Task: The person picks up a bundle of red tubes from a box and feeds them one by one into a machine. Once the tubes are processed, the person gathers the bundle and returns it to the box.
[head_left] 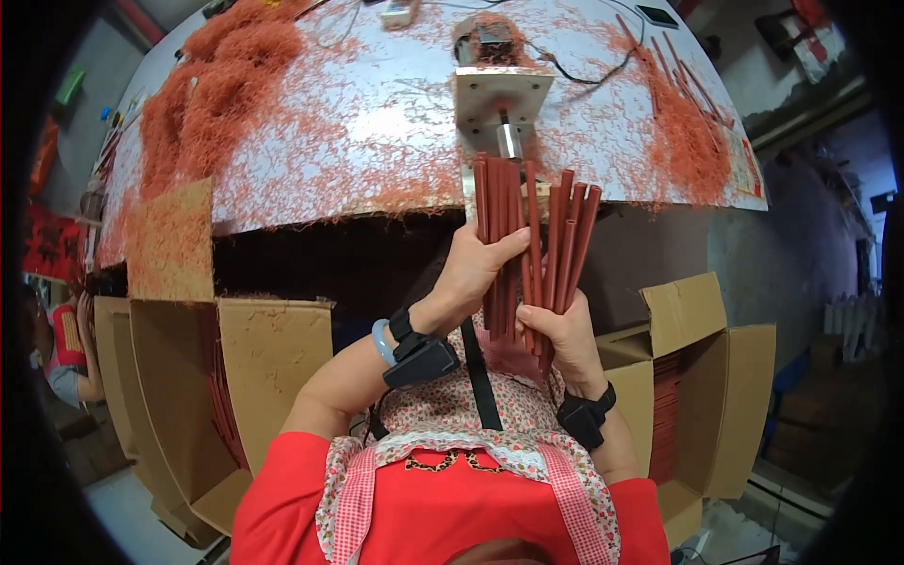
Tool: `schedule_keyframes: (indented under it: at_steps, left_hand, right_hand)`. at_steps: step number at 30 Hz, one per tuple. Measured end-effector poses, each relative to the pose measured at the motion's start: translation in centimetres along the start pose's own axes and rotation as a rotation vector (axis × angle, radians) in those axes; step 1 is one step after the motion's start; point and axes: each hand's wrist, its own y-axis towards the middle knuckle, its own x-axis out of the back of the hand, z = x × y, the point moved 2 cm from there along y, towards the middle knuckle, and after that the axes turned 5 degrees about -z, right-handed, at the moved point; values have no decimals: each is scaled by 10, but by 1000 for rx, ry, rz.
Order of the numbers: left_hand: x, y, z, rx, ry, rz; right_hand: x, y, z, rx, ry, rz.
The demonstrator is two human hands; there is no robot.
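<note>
My left hand (468,268) is wrapped round a bundle of thin reddish-brown tubes (497,198), its thumb lying across their front. Lower and to the right, my right hand (563,341) grips a second bundle of the same tubes (568,235), which fans out at the top. The two bundles stand upright side by side, close together, in front of my apron. Just beyond their upper ends, at the table edge, is a metal bracket (476,96) with a shiny round shaft (508,141). Fingers behind both bundles are partly hidden.
Red shavings heap on the left of the white table (395,122), and a smaller pile (692,151) lies right beside loose tubes. Open cardboard boxes (273,377) (744,405) with tubes inside flank me. A motor (492,40) sits behind the bracket. Another person (71,353) is at far left.
</note>
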Motion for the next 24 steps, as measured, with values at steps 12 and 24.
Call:
schedule_keyframes:
  at_steps: [12, 24]
  left_hand:
    - [13, 2, -2, 24, 136, 18]
    - [8, -12, 4, 147, 102, 33]
  right_hand:
    - [1, 7, 0, -24, -4, 4]
    - [-1, -13, -10, -3, -24, 21]
